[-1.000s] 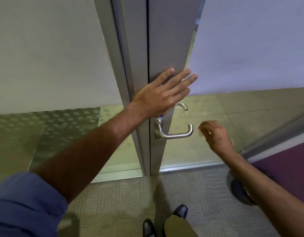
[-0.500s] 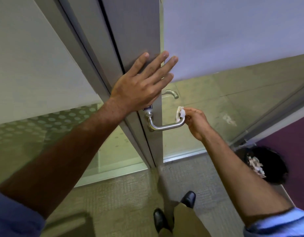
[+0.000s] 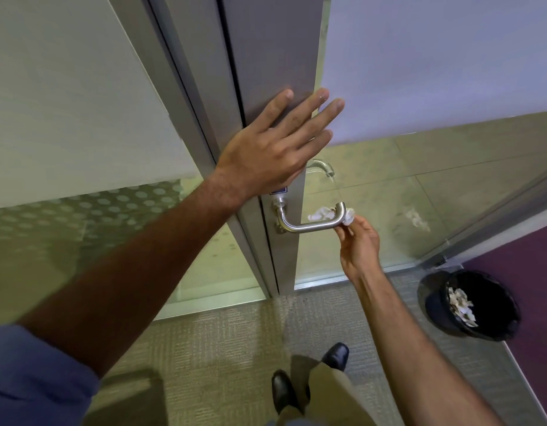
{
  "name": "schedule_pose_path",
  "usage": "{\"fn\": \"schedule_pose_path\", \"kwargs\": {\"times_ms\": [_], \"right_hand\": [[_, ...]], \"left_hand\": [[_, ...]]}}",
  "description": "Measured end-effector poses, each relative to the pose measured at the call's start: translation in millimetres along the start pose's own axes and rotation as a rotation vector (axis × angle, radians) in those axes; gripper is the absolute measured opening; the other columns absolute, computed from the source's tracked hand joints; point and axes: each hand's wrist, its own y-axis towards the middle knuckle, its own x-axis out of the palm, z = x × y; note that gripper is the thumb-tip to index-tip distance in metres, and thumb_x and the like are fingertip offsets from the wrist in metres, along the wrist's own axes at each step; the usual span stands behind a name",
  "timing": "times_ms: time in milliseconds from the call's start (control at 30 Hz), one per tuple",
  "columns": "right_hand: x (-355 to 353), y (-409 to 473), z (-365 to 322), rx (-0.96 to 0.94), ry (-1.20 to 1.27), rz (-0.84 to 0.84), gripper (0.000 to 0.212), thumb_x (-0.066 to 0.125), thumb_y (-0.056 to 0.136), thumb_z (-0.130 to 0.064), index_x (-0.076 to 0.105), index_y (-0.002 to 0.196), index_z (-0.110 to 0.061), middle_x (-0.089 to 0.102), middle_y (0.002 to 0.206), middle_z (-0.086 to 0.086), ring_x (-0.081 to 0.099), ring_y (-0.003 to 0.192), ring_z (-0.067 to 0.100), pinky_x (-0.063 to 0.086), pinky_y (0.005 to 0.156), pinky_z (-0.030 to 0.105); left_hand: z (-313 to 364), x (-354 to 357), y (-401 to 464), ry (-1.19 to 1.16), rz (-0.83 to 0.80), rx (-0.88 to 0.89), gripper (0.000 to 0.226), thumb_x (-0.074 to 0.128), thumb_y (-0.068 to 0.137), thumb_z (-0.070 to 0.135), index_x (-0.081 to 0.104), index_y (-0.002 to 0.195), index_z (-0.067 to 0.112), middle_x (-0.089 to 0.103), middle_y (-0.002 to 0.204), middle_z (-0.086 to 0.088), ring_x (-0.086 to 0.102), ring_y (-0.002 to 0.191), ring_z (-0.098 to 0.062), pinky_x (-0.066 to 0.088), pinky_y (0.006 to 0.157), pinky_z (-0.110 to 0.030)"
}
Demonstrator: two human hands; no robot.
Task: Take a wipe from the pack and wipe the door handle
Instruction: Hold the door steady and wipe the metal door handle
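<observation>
A brushed-steel lever door handle (image 3: 309,226) juts from the grey edge of a half-open door (image 3: 272,56). My right hand (image 3: 359,245) pinches a small crumpled white wipe (image 3: 349,216) against the handle's bent outer end; part of the wipe shows behind the bar. My left hand (image 3: 275,149) lies flat on the door edge just above the handle, fingers spread, holding nothing. A second handle (image 3: 322,167) on the door's far side peeks out below my left hand. The wipe pack is not in view.
A black waste bin (image 3: 468,305) with crumpled paper inside stands on the floor at the right, by a purple wall. Frosted glass panels flank the door. My dark shoes (image 3: 309,376) are on the carpet below the handle.
My right hand came up from beside the handle and brought the wipe onto its outer end, where it now stays. My left hand has kept its flat hold on the door edge.
</observation>
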Motion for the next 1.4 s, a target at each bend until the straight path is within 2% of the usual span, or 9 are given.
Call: {"fn": "schedule_pose_path", "kwargs": {"times_ms": [100, 300, 467, 567, 867, 1000, 1100, 1267, 1400], "right_hand": [[5, -16, 15, 0.063, 0.192, 0.034, 0.030, 0.075, 0.082, 0.000, 0.066, 0.111, 0.003, 0.073, 0.113, 0.022, 0.071, 0.109, 0.031, 0.059, 0.089, 0.032], [45, -60, 58, 0.218, 0.227, 0.022, 0.018, 0.057, 0.089, 0.015, 0.064, 0.089, -0.001, 0.070, 0.104, 0.020, 0.074, 0.094, 0.027, 0.060, 0.081, 0.027], [88, -62, 72, 0.404, 0.400, -0.066, 0.025, 0.052, 0.093, 0.014, 0.067, 0.112, 0.009, 0.071, 0.118, 0.025, 0.072, 0.109, 0.030, 0.058, 0.094, 0.032], [104, -59, 73, 0.497, 0.515, -0.025, 0.023, 0.051, 0.097, 0.010, 0.074, 0.098, 0.009, 0.076, 0.105, 0.024, 0.077, 0.092, 0.028, 0.062, 0.081, 0.030], [87, -75, 58, 0.686, 0.764, -0.022, 0.024, 0.049, 0.092, 0.009, 0.059, 0.113, 0.014, 0.066, 0.085, 0.023, 0.067, 0.070, 0.023, 0.062, 0.062, 0.026], [64, -82, 42, 0.604, 0.755, -0.002, 0.033, 0.056, 0.085, 0.003, 0.058, 0.117, 0.011, 0.067, 0.084, 0.023, 0.069, 0.064, 0.021, 0.061, 0.059, 0.025], [42, -67, 11, 0.343, 0.512, 0.036, 0.024, 0.062, 0.088, 0.001, 0.064, 0.111, 0.005, 0.073, 0.085, 0.017, 0.070, 0.066, 0.015, 0.060, 0.062, 0.022], [30, -19, -59, -0.546, -0.899, 0.060, 0.013, 0.065, 0.090, -0.012, 0.075, 0.091, -0.021, 0.073, 0.087, -0.003, 0.068, 0.074, 0.010, 0.057, 0.067, 0.031], [40, 6, -77, -0.741, -1.435, -0.311, 0.013, 0.066, 0.088, -0.006, 0.078, 0.093, -0.007, 0.070, 0.093, 0.006, 0.067, 0.078, 0.024, 0.057, 0.077, 0.037]], "left_hand": [[-3, -2, 0, 0.002, -0.005, 0.004, 0.035, 0.037, 0.115, 0.023, 0.063, 0.136, 0.017, 0.039, 0.167, -0.010, 0.041, 0.152, -0.031, 0.029, 0.121, -0.054], [-3, -6, 0, 0.000, -0.021, 0.012, 0.037, 0.035, 0.115, 0.023, 0.064, 0.137, 0.017, 0.040, 0.166, -0.009, 0.042, 0.151, -0.031, 0.036, 0.120, -0.053], [-4, -9, 2, 0.000, -0.010, 0.018, 0.039, 0.034, 0.116, 0.023, 0.066, 0.137, 0.017, 0.043, 0.164, -0.009, 0.045, 0.150, -0.031, 0.039, 0.118, -0.054], [-3, -8, 1, -0.002, -0.006, 0.018, 0.038, 0.036, 0.116, 0.024, 0.066, 0.138, 0.017, 0.043, 0.164, -0.009, 0.045, 0.150, -0.030, 0.039, 0.118, -0.053], [-4, -5, 1, -0.007, -0.008, 0.006, 0.037, 0.037, 0.115, 0.024, 0.062, 0.141, 0.015, 0.040, 0.166, -0.010, 0.041, 0.152, -0.031, 0.023, 0.122, -0.052], [-4, -3, 0, 0.006, -0.019, 0.012, 0.034, 0.042, 0.114, 0.024, 0.063, 0.140, 0.016, 0.038, 0.167, -0.010, 0.039, 0.153, -0.030, 0.022, 0.123, -0.052], [-3, -3, 1, 0.019, -0.025, 0.013, 0.034, 0.043, 0.112, 0.024, 0.063, 0.139, 0.017, 0.037, 0.168, -0.009, 0.039, 0.153, -0.030, 0.022, 0.123, -0.052], [-4, -6, 1, 0.039, -0.044, 0.015, 0.037, 0.038, 0.115, 0.026, 0.060, 0.144, 0.017, 0.035, 0.169, -0.010, 0.038, 0.154, -0.031, 0.021, 0.123, -0.053], [-4, -7, 2, 0.096, -0.073, 0.025, 0.046, 0.028, 0.116, 0.029, 0.047, 0.156, 0.016, 0.030, 0.171, -0.010, 0.034, 0.155, -0.031, 0.018, 0.124, -0.052]]}}
